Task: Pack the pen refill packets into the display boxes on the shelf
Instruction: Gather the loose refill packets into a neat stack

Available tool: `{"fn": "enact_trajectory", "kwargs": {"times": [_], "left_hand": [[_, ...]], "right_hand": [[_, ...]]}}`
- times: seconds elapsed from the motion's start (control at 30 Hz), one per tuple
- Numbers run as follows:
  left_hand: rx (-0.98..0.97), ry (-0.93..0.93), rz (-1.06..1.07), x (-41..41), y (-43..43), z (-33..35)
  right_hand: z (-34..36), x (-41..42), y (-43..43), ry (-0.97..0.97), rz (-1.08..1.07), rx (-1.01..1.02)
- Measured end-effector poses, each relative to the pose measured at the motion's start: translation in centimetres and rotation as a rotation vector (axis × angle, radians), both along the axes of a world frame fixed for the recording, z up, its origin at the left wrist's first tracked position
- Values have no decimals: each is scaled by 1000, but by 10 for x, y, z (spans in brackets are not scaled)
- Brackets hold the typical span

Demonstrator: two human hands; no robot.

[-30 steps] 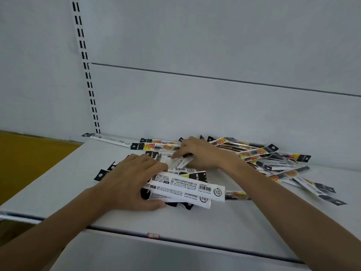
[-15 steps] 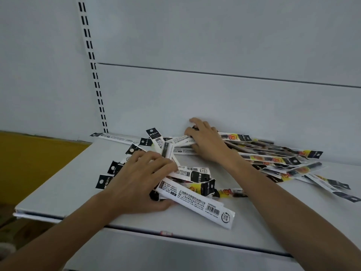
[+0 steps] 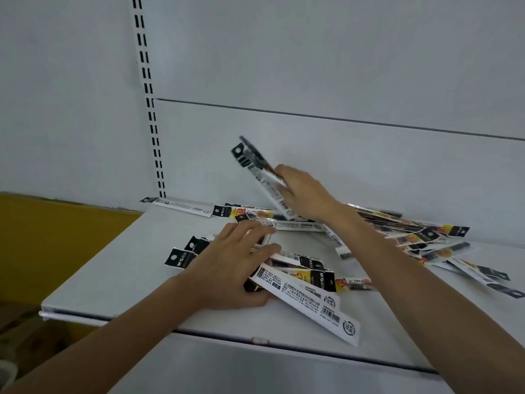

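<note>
Tilted packets (image 3: 262, 177) are gripped in the raised right hand (image 3: 308, 194). A stack (image 3: 306, 297) on the shelf (image 3: 113, 274) is clasped by the left hand (image 3: 233, 268).

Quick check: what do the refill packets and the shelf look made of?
The refill packets look like thin printed card, white, glossy, perhaps film-wrapped; those in the right hand hold flat and stiff. The shelf looks like painted sheet metal: smooth matte white, thin folded front edge.
</note>
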State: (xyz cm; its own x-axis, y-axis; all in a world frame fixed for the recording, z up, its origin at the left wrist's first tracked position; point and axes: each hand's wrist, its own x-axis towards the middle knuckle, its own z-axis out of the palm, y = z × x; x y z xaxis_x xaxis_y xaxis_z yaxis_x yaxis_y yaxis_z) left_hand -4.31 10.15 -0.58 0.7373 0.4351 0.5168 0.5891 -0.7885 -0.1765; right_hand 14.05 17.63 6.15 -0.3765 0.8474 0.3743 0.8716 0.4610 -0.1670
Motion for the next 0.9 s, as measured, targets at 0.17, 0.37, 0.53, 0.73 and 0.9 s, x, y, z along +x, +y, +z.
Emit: {"fn": "enact_trajectory", "kwargs": {"times": [0.17, 0.37, 0.53, 0.73, 0.9], "left_hand": [[201, -159, -97, 7, -3, 6], [-296, -9, 233, 6, 10, -1], [-351, 160, 288, 15, 20, 2], [-380, 212, 284, 34, 26, -1], [-364, 64, 205, 37, 28, 2]], "right_hand": [[-5, -37, -26, -135, 187, -240], [-3, 10, -42, 157, 74, -448], [-3, 100, -59, 193, -188, -390], [-23, 158, -88, -33, -278, -486], [-36, 166, -83, -47, -309, -261]]}}
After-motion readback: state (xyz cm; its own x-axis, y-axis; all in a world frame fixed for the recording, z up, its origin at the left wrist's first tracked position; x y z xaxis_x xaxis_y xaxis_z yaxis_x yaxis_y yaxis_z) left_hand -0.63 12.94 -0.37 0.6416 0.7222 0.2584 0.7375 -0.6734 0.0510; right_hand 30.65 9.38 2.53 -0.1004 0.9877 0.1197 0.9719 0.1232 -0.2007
